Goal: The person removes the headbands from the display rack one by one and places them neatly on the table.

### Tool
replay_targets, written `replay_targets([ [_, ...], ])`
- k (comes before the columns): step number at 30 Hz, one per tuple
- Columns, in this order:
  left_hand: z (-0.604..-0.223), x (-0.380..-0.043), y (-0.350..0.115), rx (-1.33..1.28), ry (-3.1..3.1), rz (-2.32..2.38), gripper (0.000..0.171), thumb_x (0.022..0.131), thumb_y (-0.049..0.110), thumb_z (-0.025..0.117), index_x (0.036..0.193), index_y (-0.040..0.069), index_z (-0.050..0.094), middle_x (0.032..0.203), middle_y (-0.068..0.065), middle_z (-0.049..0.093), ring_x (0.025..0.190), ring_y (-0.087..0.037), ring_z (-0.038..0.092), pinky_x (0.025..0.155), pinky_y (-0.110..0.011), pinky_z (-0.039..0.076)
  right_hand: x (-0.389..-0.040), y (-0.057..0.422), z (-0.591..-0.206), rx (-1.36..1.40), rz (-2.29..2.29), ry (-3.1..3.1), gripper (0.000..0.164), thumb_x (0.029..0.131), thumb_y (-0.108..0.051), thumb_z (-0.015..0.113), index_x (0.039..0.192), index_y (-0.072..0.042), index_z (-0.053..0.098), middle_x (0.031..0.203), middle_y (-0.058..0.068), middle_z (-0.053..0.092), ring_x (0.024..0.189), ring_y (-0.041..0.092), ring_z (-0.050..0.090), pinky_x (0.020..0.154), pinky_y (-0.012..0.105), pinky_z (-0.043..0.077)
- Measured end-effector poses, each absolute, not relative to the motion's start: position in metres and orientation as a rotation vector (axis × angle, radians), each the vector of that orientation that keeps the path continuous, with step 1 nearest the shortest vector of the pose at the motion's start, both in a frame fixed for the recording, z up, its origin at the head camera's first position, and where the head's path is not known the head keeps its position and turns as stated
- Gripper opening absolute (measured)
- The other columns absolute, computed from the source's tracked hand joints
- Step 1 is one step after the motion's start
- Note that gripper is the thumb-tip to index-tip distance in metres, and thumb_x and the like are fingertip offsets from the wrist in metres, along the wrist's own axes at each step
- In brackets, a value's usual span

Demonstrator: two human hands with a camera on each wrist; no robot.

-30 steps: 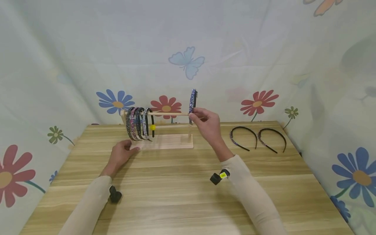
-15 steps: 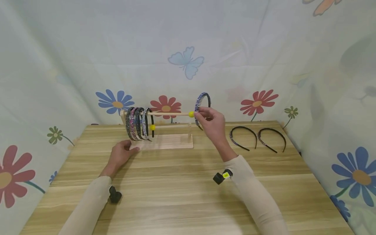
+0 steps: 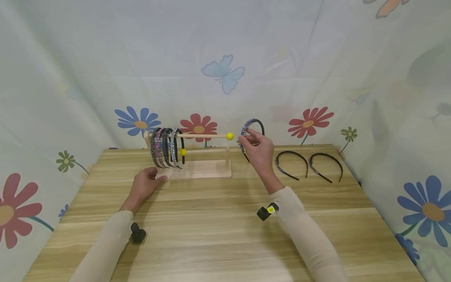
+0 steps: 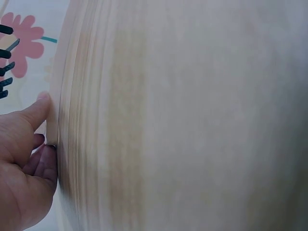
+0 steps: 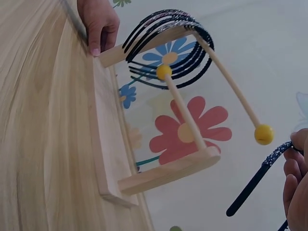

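My right hand [image 3: 260, 150] pinches a black toothed headband [image 3: 244, 127] with bluish glitter, raised above the table. The headband stands a little right of the yellow ball [image 3: 230, 136] that caps the upper rod [image 3: 206, 136] of a wooden stand; a gap shows between them. In the right wrist view one dark leg of this headband [image 5: 248, 190] points down, the rest cut off by the frame. My left hand [image 3: 144, 184] grips the left front corner of the stand's base [image 3: 197, 169], thumb on top. Several glittery headbands [image 3: 158, 150] hang on the upper rod's left end.
Two more black headbands with glitter, one bluish [image 3: 278, 166] and one pinkish [image 3: 312, 167], lie on the wooden table [image 3: 225, 235] at the right. A second yellow ball [image 3: 183, 152] caps a lower rod of the stand. A flowered cloth [image 3: 225, 35] hangs behind the table.
My right hand has moved the held headband right, past the end of the upper rod, then a little lower, turning it so its arch shows. The rod's yellow ball is uncovered. My left hand stays still.
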State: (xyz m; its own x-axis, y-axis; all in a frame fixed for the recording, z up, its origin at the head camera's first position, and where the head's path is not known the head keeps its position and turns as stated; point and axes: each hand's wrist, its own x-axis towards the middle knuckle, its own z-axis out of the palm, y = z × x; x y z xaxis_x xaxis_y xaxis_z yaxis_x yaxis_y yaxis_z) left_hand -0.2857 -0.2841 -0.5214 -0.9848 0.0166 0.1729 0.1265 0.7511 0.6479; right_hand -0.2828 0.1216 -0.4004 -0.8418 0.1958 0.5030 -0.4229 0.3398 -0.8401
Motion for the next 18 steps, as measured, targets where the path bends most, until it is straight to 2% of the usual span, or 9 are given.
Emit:
replay_targets([
  [6, -0.522, -0.287, -0.285, -0.099, -2.803, -1.062, 0.034, 0.093, 0.032, 0.077, 0.085, 0.006, 0.057, 0.074, -0.005, 0.046, 0.068, -0.021, 0.040, 0.061, -0.036, 0.033, -0.290, 0.122, -0.412, 0.136, 1.487, -2.134, 0.041, 0.092, -0.031, 0.079, 0.125, -0.006, 0.072, 0.096, 0.011, 0.077, 0.087, 0.024, 0.074, 0.075, 0.042, 0.059],
  [11, -0.522, -0.288, -0.286, -0.100, -2.804, -1.065, 0.033, 0.093, 0.033, 0.076, 0.088, 0.006, 0.058, 0.075, -0.005, 0.047, 0.069, -0.020, 0.041, 0.061, -0.036, 0.034, -0.298, 0.122, -0.425, 0.093, 1.484, -2.181, 0.039, 0.091, -0.031, 0.079, 0.120, -0.005, 0.073, 0.097, 0.011, 0.077, 0.089, 0.024, 0.074, 0.078, 0.041, 0.059],
  [18, -0.523, -0.288, -0.285, -0.131, -2.800, -1.063, 0.033, 0.093, 0.033, 0.077, 0.086, 0.006, 0.058, 0.073, -0.004, 0.046, 0.068, -0.020, 0.040, 0.060, -0.036, 0.033, -0.308, 0.120, -0.441, 0.024, 1.489, -2.220, 0.033, 0.091, -0.030, 0.080, 0.107, -0.003, 0.075, 0.094, 0.010, 0.076, 0.086, 0.022, 0.073, 0.076, 0.039, 0.059],
])
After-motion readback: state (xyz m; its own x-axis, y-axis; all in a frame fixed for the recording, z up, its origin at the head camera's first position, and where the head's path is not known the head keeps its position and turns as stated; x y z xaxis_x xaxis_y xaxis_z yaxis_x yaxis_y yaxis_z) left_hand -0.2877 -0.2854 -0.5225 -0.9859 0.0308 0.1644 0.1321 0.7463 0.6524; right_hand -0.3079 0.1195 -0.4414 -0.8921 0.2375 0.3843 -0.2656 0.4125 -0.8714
